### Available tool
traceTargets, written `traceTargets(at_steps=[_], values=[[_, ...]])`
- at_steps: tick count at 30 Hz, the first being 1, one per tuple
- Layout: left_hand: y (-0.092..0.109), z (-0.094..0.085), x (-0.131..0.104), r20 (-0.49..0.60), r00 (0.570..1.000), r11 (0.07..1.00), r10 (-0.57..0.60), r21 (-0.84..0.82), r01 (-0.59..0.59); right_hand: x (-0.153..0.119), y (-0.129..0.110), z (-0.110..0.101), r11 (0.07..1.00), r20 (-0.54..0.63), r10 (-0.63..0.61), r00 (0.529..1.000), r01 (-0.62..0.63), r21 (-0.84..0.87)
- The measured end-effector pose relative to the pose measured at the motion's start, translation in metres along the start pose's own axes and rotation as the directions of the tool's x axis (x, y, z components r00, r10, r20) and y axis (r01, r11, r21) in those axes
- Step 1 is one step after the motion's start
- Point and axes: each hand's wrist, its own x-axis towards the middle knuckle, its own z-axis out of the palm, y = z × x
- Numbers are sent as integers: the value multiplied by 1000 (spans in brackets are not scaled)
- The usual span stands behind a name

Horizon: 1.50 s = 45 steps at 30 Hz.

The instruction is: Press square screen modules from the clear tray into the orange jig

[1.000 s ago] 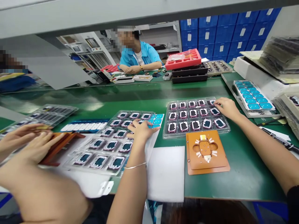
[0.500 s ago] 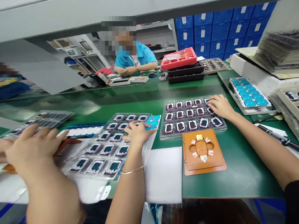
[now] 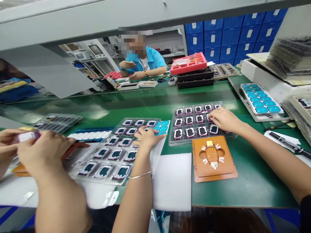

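My left hand [image 3: 145, 139], with a thin bracelet at the wrist, spreads its fingers over the right edge of a clear plastic tray [image 3: 77, 180] of pink-rimmed watch-case frames [image 3: 116, 154]. Blue stickers [image 3: 163, 128] on a white sheet lie beside its fingertips. Over a second clear tray [image 3: 172, 141], my right hand [image 3: 223, 119] has its fingers bent and drawn together on a watch-case frame [image 3: 208, 116] in the middle row. That frame is partly covered by the fingers. An orange fixture plate [image 3: 199, 171] lies just in front of this tray.
A white foam sheet [image 3: 172, 184] lies between the left tray and the fixture. At far left, a co-worker's hands [image 3: 41, 145] hold a small pinkish part. Another person in blue sits across the bench. Red and black trays [image 3: 188, 66] stand behind; a sticker sheet [image 3: 261, 98] lies right.
My right hand has shifted from the far right corner of its tray toward the middle row. My left hand stays put. The co-worker's hands at left have lifted a part into view.
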Motion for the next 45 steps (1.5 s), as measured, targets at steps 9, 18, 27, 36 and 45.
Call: traceTargets(at_steps=[9, 18, 27, 36, 45], values=[[4, -2, -11, -92, 985, 989, 146, -5, -147, -4, 11, 12, 996, 27, 91, 995, -91, 0], [16, -19, -53, -187, 848, 828, 496, -191, -527, -3, 22, 20, 964, 88, 108, 990, -126, 235], [40, -3, -114, -359, -29, -167, 933, -359, -918, -2, 20, 18, 961, 64, 81, 995, -95, 261], [40, 3, -112, -343, -108, -191, 933, -221, -956, -1, 15, 7, 900, -107, 84, 991, -29, 435], [40, 8, -112, -341, -175, -228, 924, -122, -966, -16, -18, -13, 236, 95, 339, 936, -182, 955]])
